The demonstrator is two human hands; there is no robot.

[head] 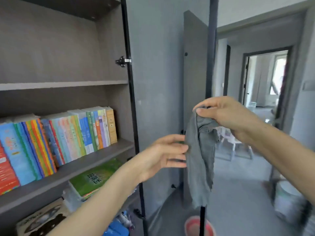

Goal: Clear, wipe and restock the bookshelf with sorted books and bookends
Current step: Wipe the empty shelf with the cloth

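In front of the open bookshelf [68, 84], right of its row of books [68, 133], a grey cloth [199, 155] hung limp in mid-air. It looked light, soft and floppy, easiest to gather by a top corner. The right hand [226, 114] pinched its bunched top between thumb and curled fingers. The left hand [163, 154], fingers nearly straight, touched its side.
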